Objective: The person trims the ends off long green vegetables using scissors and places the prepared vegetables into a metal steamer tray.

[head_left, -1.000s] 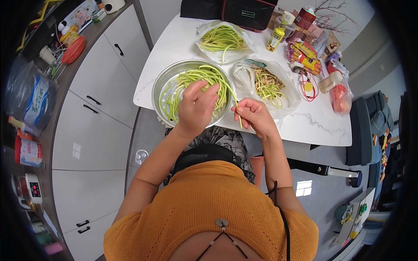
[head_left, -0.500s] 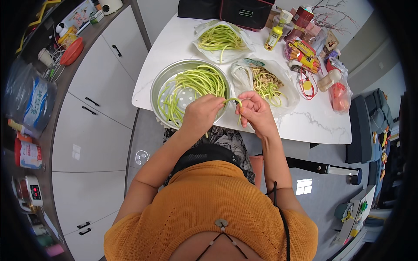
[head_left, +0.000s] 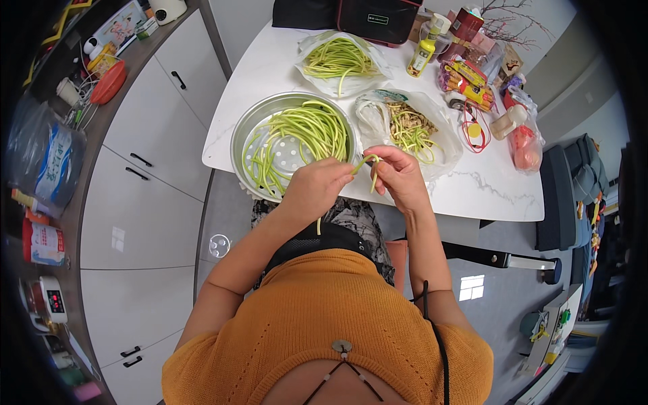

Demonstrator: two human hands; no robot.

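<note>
Behind the white marbled worktop [head_left: 499, 196] runs a pale wall, and cabinets [head_left: 138, 229] line the left side. The perforated metal pan [head_left: 236, 145] stands at the worktop's near edge and seems to overhang it slightly. A nudge from the left forearm, which passes close by its rim, could tip it and spill the loose garlic scapes [head_left: 317, 131] inside.

One garlic scape [head_left: 364, 162] arches between the two hands, just in front of the pan. The left grip [head_left: 316, 187] is closed around it; the right grip [head_left: 399, 174] pinches it between thumb and fingers near its bent end. So sharp a bend could snap the stalk in the wrong spot, or make a piece spring away. A length hangs below the left fingers over the lap, so a loosened hold could drop it there or onto the floor.

The open bag of trimmings [head_left: 415, 128] sits just beyond the right grip: poor aim could scatter scraps on the worktop or mix good stalks with waste. The farther bag of scapes [head_left: 341, 57] looks safely out of reach of a knock.
</note>
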